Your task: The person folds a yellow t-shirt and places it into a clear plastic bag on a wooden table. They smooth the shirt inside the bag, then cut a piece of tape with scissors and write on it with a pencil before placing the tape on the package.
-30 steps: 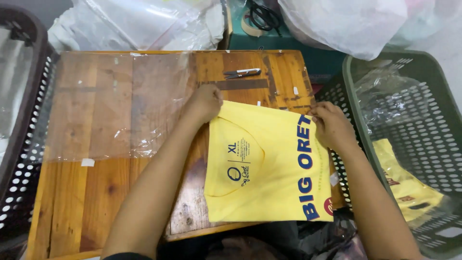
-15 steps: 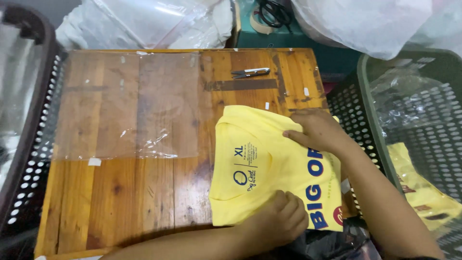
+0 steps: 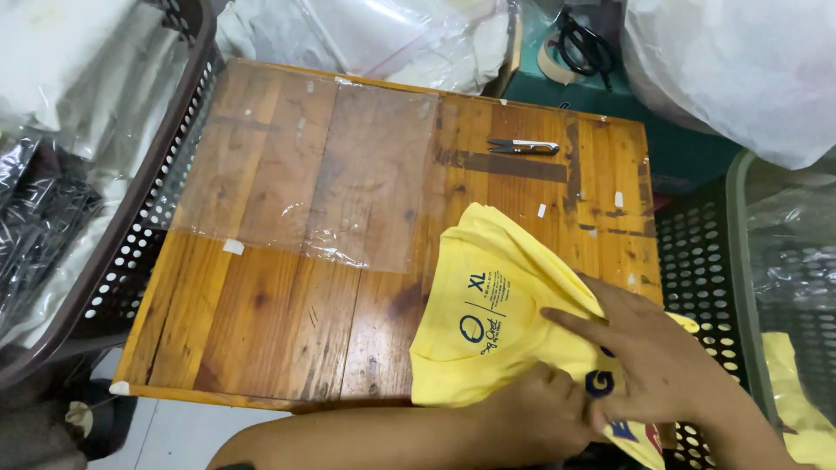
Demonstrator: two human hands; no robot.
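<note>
A folded yellow T-shirt [image 3: 492, 305] with blue print lies at the near right of a small wooden table [image 3: 287, 313]. My left hand [image 3: 535, 416] reaches across from the near edge and grips the shirt's lower fold. Over the shirt's right side, my right hand [image 3: 649, 352] presses flat, fingers spread and pointing left. A clear plastic bag [image 3: 305, 174] lies flat on the table's left half, apart from both hands.
Small metal thread snips [image 3: 522, 146] lie at the table's far right. Dark perforated baskets [image 3: 139, 235] flank the table on the left and the right [image 3: 705, 261]. A green basket [image 3: 788, 348] at right holds more yellow shirts. White plastic bags [image 3: 392, 39] are piled behind.
My left hand left the shirt's top edge, swung to the near side and took hold of the lower fold. My right hand slid down onto the shirt. The shirt is folded smaller.
</note>
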